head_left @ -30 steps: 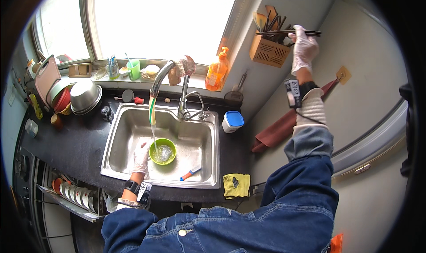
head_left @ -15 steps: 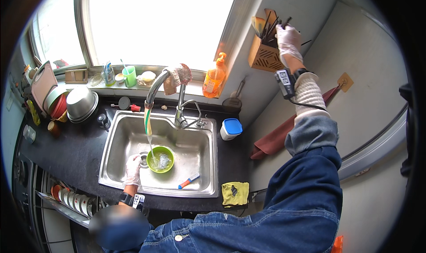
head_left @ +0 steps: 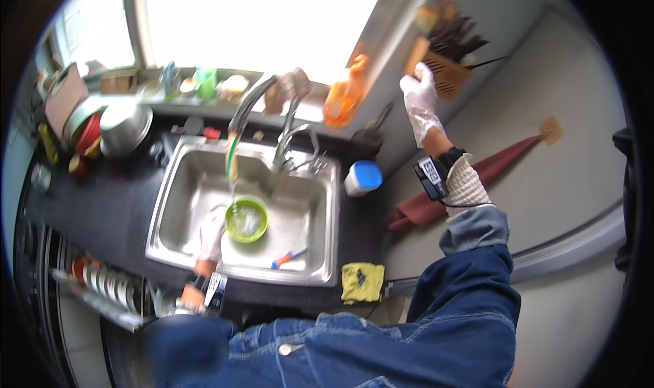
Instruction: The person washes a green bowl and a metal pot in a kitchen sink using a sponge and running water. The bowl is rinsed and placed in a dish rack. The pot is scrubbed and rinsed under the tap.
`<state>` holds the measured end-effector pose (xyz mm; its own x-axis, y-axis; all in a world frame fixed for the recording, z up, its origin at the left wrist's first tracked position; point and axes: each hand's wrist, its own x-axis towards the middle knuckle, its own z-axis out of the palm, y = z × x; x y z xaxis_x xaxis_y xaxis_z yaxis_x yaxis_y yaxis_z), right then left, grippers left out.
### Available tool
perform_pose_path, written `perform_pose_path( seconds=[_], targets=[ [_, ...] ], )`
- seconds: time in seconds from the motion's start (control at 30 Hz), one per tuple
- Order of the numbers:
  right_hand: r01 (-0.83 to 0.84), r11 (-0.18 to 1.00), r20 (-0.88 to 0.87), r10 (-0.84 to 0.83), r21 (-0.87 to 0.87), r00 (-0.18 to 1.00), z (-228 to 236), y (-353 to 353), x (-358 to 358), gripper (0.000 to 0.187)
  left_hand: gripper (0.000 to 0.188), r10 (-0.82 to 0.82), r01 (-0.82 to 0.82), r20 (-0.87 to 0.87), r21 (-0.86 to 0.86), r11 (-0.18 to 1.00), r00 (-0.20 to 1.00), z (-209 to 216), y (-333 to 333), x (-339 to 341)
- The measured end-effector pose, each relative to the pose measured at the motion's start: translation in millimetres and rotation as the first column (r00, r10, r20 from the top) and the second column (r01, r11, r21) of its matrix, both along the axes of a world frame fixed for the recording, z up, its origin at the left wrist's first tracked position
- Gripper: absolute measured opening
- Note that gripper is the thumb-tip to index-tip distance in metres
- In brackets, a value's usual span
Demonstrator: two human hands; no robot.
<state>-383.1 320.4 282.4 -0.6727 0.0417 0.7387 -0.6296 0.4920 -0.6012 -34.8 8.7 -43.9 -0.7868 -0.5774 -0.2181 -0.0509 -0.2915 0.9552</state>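
Note:
A green bowl [head_left: 261, 232] with water in it stands in the steel sink [head_left: 313, 218], under a thin stream from the faucet [head_left: 240, 119]. Beside the bowl's left rim is my gloved left hand [head_left: 212, 233]; motion blur hides whether its fingers grip the rim. My gloved right hand [head_left: 420, 102] is raised in front of a wooden utensil holder [head_left: 446, 74], its fingers curled together. Anything inside that hand is hidden. Dark-handled utensils [head_left: 458, 40] stand in the holder. An orange-and-blue handled tool [head_left: 289, 257] lies on the sink floor.
An orange pump bottle [head_left: 344, 98] stands on the windowsill. Right of the sink are a white tub with a blue lid [head_left: 364, 177] and a yellow cloth [head_left: 362, 283]. Metal bowls [head_left: 126, 129] sit at the left. A dark red cloth [head_left: 470, 183] hangs at the right.
My right hand has come down and away from the utensils in the holder. My left hand has moved closer to the green bowl. The view has shifted and blurred.

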Motion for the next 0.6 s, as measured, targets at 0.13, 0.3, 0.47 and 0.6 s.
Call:
perform_pose_path(
  seconds=[0.13,0.3,0.47,0.6],
  targets=[
    [-0.383,0.89,0.594,0.174,0.246,0.785,-156,-38,50,0.036,0.024,-0.016,-0.011,-0.112,-0.24,0.971,0.994,-3,-5,7],
    [-0.852,0.373,0.832,0.276,0.368,0.48,-312,-110,139,0.025,0.026,0.249,-0.252,0.057,0.367,0.895,0.967,18,-17,11],
    [-0.888,-0.132,0.889,0.205,0.44,0.41,-395,-174,191,0.077,0.034,0.325,-0.307,0.005,0.342,0.888,0.946,31,-18,21],
    [-0.633,-0.347,0.719,0.264,0.693,0.643,-445,-194,199,0.087,0.037,0.237,-0.265,0.124,0.308,0.914,0.963,29,-25,34]
  ],
)
